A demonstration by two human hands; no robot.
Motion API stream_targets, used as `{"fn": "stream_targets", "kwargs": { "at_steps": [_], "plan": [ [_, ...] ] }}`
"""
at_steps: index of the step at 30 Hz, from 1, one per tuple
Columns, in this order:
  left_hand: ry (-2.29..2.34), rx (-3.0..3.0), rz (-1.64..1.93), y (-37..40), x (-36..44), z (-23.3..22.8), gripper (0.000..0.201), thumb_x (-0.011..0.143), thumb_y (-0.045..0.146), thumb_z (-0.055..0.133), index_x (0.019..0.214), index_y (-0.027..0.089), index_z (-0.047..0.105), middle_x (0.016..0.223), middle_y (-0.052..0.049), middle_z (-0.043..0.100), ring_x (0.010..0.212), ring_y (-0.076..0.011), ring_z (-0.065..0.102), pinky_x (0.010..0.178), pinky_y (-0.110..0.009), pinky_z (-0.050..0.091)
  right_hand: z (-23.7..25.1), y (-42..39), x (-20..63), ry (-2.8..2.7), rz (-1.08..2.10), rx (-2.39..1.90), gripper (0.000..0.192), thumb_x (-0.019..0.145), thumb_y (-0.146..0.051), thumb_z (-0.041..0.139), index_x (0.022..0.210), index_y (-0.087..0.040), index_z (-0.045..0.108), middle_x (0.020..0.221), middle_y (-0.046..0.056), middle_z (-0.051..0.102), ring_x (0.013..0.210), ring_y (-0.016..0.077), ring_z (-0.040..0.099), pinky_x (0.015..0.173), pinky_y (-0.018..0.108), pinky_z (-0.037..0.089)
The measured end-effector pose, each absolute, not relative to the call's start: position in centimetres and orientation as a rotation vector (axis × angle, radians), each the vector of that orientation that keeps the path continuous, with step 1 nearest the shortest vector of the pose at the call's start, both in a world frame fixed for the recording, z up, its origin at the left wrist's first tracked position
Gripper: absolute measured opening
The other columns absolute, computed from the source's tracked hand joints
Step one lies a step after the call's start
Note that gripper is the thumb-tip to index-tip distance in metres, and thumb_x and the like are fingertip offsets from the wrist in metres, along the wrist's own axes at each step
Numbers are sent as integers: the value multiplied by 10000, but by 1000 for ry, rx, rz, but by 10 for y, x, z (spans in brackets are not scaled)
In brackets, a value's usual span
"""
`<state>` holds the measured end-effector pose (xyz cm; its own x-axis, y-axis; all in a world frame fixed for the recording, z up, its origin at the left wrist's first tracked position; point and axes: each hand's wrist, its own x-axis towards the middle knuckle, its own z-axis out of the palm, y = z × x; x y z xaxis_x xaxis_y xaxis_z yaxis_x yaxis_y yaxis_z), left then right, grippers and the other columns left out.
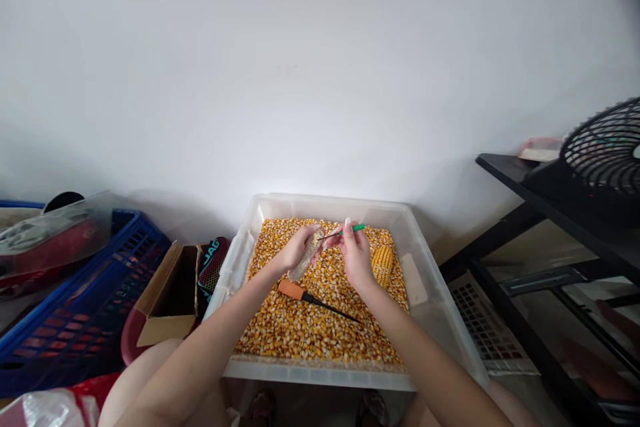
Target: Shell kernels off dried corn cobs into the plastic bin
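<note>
Both hands work over a clear plastic bin (pixel 240 250) filled with loose yellow kernels (pixel 305 327). The left hand (pixel 296 250) has its fingers closed around a pale, mostly stripped cob (pixel 306 255), held tilted above the kernels near the middle of the bin's far half. The right hand (pixel 356 255) sits just beside it, fingers pinched on a thin tool with a green handle (pixel 350 229); the tool's dark shaft points left and its tip touches the upper end of the cob. Below the hands, an orange-handled tool (pixel 313 297) with a long dark shaft lies flat on the kernels, its handle to the left and the point running toward the right. A second cob (pixel 383 264), with its yellow kernels on it, rests on the kernels just right of the right hand. Left of the bin stand an open cardboard box (pixel 167 303) and a blue crate (pixel 75 320). To the right is a black shelf (pixel 530 187) carrying a black fan (pixel 603 147). A plain white wall (pixel 300 67) stands behind everything.
</note>
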<state>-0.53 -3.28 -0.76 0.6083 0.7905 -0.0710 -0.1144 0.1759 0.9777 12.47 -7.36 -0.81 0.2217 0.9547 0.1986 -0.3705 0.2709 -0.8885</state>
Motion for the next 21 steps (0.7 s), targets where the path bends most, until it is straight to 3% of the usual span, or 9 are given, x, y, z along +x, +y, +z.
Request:
{"fn": "stream_targets", "kwargs": {
  "at_steps": [14,21],
  "plan": [
    [731,1225,729,-38,-2,-12,415,833,461,334,605,158,503,453,6,470,362,-106,424,386,-227,360,-24,-71,126,-1049,1008,-878,302,839,-488,510,768,-198,552,628,-13,610,582,125,593,612,262,481],
    [575,1379,682,-41,-2,-8,390,863,413,319,673,150,536,508,2,472,404,-109,430,401,-233,373,-19,-69,126,-971,1176,-822,356,809,-518,540,679,-187,533,484,-48,513,422,85,468,445,210,395]
  ]
}}
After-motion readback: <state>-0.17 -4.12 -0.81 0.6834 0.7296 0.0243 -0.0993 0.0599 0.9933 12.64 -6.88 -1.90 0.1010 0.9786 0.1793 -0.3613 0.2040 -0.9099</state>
